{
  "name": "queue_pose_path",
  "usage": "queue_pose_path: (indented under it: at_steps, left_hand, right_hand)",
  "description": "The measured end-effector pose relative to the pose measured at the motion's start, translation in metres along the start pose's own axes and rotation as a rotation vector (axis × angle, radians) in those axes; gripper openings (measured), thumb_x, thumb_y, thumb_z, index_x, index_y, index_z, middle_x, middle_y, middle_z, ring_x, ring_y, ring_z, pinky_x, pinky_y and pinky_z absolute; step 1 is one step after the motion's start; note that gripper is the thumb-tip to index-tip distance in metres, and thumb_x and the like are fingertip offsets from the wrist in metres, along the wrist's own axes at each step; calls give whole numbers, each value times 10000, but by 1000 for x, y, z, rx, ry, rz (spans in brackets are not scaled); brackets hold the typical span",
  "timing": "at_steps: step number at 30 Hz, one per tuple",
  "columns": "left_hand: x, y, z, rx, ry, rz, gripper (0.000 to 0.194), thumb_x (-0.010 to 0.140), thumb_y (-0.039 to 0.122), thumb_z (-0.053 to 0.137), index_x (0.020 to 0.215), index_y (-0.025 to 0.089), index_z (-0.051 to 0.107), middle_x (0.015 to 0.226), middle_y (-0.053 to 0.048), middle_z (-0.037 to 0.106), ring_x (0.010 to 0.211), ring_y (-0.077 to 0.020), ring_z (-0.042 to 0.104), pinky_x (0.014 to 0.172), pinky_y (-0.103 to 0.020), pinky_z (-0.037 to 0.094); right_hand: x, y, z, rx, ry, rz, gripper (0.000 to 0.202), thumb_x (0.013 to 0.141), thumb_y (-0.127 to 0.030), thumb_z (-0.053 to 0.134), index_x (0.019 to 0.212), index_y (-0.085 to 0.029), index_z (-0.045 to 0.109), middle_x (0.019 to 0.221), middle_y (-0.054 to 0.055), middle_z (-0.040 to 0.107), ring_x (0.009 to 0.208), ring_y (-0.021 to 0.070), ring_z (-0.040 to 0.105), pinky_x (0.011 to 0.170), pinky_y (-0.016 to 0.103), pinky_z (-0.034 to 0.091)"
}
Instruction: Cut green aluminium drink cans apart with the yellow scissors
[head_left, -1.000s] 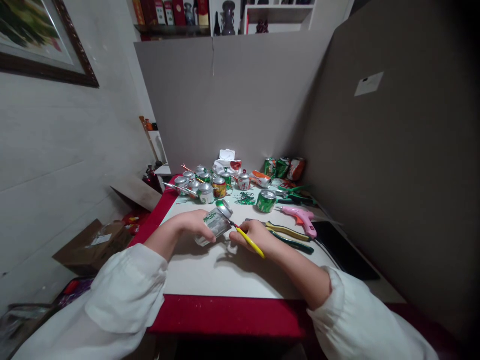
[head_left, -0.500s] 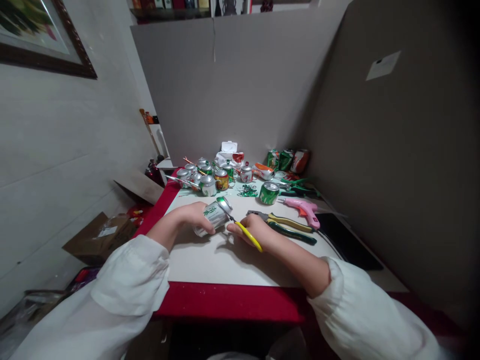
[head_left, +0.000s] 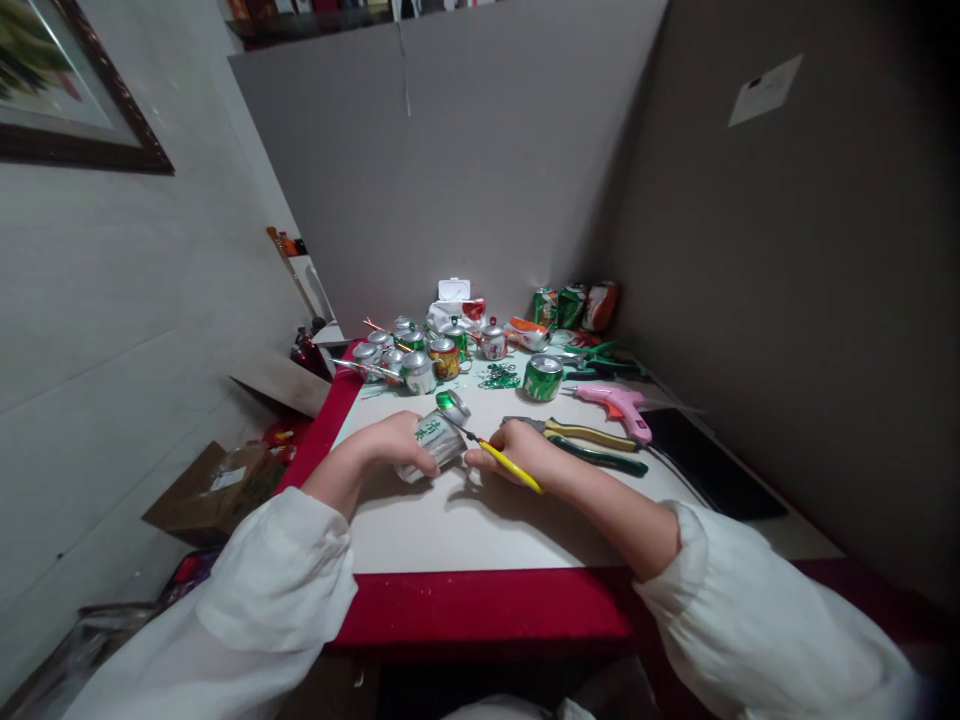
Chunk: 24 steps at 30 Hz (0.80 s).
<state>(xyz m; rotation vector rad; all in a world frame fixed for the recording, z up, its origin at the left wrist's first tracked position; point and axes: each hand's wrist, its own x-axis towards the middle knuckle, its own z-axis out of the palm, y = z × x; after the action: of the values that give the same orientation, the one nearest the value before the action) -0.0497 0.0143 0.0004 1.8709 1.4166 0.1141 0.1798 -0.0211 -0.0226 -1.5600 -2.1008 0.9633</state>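
Note:
My left hand [head_left: 396,443] is wrapped round a silver can [head_left: 441,445] with green characters, which is tilted above the table. The can's green-edged end [head_left: 452,404] stands partly cut away from its body. In my right hand [head_left: 519,450] is a pair of scissors [head_left: 508,466] with yellow handles; the blades reach into the gap between that end and the can body. Just beyond my right hand lie pliers [head_left: 592,437] with yellow and green grips. A short green can piece [head_left: 543,378] stands upright behind them.
Several small teapot-like can crafts [head_left: 418,370] crowd the table's back left. Green scraps [head_left: 500,376] lie mid-table. To the right are a pink glue gun [head_left: 616,405] and a dark flat panel [head_left: 712,465]. Crushed cans [head_left: 573,306] lean against the grey partition [head_left: 450,160].
The camera view has shifted slightly, so the whole scene sits a little differently. Both hands keep their hold on the can and scissors; the can's cut end looks turned slightly.

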Motion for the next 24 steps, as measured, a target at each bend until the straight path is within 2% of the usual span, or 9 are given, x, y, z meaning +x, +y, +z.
queue_pose_path:
  at_steps: [4, 11, 16, 20, 24]
  left_hand:
    - [0, 0, -1, -11, -42, 3, 455, 468, 290, 831, 877, 152, 689, 804, -26, 704, 750, -230, 671, 651, -284, 504]
    - [3, -3, -2, -29, -37, 0, 461, 455, 289, 842, 869, 153, 691, 796, -31, 707, 743, -238, 667, 639, -292, 500]
    - [5, -6, -2, -47, -45, 17, 477, 458, 290, 845, 891, 156, 698, 800, -24, 707, 745, -228, 659, 646, -287, 494]
    - [6, -7, -2, -65, -39, 61, 415, 477, 282, 841, 841, 159, 682, 779, -11, 690, 731, -209, 642, 635, -275, 480]
    - [7, -10, -4, -95, -6, 96, 413, 496, 261, 832, 861, 151, 674, 782, -17, 686, 730, -210, 640, 631, -280, 484]
  right_hand:
    - [-4, -3, -3, 11, -17, 7, 619, 643, -730, 681, 473, -152, 537, 468, -47, 322, 492, 88, 287, 455, 253, 220]
    - [-6, -4, 3, 30, -22, 31, 613, 691, -717, 663, 476, -158, 532, 445, -40, 334, 469, 90, 290, 446, 260, 210]
    - [-4, -1, 5, 59, -31, 23, 560, 706, -653, 691, 489, -162, 531, 446, -44, 339, 466, 86, 303, 457, 249, 237]
    - [-3, 0, 1, 71, -34, 25, 492, 694, -588, 721, 517, -156, 569, 470, -41, 357, 476, 89, 315, 457, 249, 232]
    - [-2, 2, -4, 64, -9, 2, 413, 700, -530, 714, 566, -156, 602, 491, -30, 416, 500, 106, 373, 482, 251, 269]
